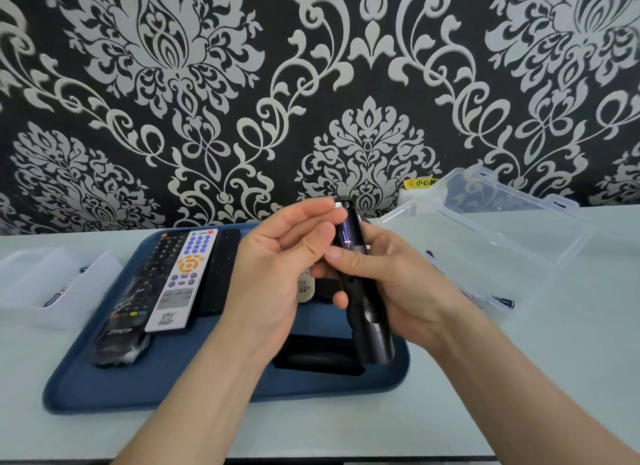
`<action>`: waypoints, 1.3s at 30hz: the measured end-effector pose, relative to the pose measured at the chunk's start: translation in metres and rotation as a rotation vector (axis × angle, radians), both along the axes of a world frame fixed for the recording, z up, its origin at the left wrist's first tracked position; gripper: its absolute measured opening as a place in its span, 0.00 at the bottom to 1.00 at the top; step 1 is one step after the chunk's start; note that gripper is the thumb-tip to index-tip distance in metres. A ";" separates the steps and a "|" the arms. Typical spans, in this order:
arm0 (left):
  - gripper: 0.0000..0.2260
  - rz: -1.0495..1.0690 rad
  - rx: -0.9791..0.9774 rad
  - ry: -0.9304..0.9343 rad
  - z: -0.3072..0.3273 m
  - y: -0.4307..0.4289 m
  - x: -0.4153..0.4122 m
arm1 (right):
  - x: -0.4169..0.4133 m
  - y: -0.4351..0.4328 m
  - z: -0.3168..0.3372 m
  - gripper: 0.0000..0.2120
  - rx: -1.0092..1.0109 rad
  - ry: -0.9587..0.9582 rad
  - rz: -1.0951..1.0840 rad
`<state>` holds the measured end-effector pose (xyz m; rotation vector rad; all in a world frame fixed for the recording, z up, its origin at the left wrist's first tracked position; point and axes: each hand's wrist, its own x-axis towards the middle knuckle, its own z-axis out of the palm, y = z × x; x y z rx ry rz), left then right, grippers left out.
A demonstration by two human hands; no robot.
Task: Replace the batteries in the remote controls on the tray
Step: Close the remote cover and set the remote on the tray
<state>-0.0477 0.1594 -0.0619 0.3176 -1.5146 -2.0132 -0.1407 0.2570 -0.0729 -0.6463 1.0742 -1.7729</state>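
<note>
Above the tray (173, 378), rightward, right hand (398, 291) grips black remote (360, 312); left hand (273, 277) pinches its battery (346, 234).

Most of a small white remote (306, 289) is hidden behind the hands (273, 256).
</note>
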 end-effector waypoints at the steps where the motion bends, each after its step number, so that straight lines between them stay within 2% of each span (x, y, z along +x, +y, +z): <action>1: 0.08 -0.020 0.026 0.009 -0.001 0.001 0.000 | 0.002 -0.002 -0.002 0.12 -0.015 0.012 -0.014; 3: 0.07 -0.060 0.046 0.041 -0.001 0.000 0.000 | 0.003 -0.004 -0.003 0.10 -0.042 0.016 -0.056; 4: 0.07 -0.082 -0.006 0.051 0.000 -0.004 0.002 | 0.003 -0.004 -0.003 0.10 -0.052 0.009 -0.074; 6: 0.13 -0.087 -0.258 0.002 0.002 -0.014 0.006 | 0.001 -0.004 -0.002 0.12 -0.050 -0.012 -0.098; 9: 0.23 0.055 -0.608 -0.170 0.002 -0.023 0.009 | 0.000 -0.003 -0.001 0.13 -0.028 -0.042 -0.115; 15: 0.22 0.329 -1.141 -0.181 0.000 -0.023 0.009 | -0.001 -0.002 0.000 0.07 0.049 0.005 -0.130; 18: 0.21 0.421 -1.172 -0.139 0.003 -0.017 0.010 | 0.001 -0.004 0.000 0.19 0.171 0.008 -0.123; 20: 0.20 0.405 -1.293 -0.121 0.002 -0.012 0.008 | 0.002 -0.008 -0.001 0.25 0.182 -0.041 -0.123; 24: 0.19 0.268 -1.495 -0.168 -0.009 -0.012 0.001 | 0.003 -0.011 -0.006 0.27 0.162 -0.026 -0.210; 28: 0.18 0.362 -1.513 -0.175 -0.015 -0.018 -0.002 | 0.007 -0.011 -0.007 0.31 0.177 0.007 -0.215; 33: 0.15 0.450 -1.347 -0.214 -0.016 -0.020 -0.002 | 0.013 -0.010 -0.007 0.32 0.191 0.153 -0.204; 36: 0.14 0.447 -1.076 -0.260 -0.011 -0.016 0.001 | 0.019 -0.008 -0.003 0.29 0.186 0.226 -0.193; 39: 0.19 0.282 -0.602 -0.215 -0.005 -0.009 0.002 | 0.024 -0.009 0.000 0.29 0.157 0.261 -0.152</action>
